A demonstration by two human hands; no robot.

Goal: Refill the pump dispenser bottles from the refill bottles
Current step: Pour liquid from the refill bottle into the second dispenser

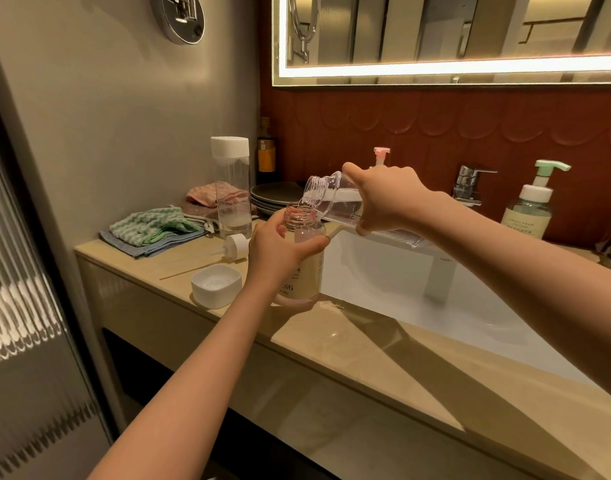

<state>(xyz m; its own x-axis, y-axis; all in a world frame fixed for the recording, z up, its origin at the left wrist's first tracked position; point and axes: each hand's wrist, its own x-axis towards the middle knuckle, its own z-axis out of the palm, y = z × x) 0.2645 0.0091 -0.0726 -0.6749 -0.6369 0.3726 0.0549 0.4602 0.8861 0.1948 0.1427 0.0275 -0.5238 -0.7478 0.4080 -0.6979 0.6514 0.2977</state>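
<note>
My left hand [280,249] grips an open dispenser bottle [306,268] with a cream label, standing on the beige counter [297,337] by the sink's left edge. My right hand [383,199] holds a clear refill bottle [332,199] tipped almost flat, its open mouth just over the dispenser's neck, clear liquid running in. The dispenser's white pump head [235,247] lies on the counter behind. A square white cap [216,285] sits open side up to the left. A second clear refill bottle [232,188] with a white cap stands upright further back.
A white sink [418,289] lies to the right, with a chrome tap [470,185]. A green-pump bottle [532,202] and a pink-pump bottle [381,155] stand behind it. Folded cloths [155,230], stacked dark plates [276,197] and a dark bottle [266,150] fill the back left corner.
</note>
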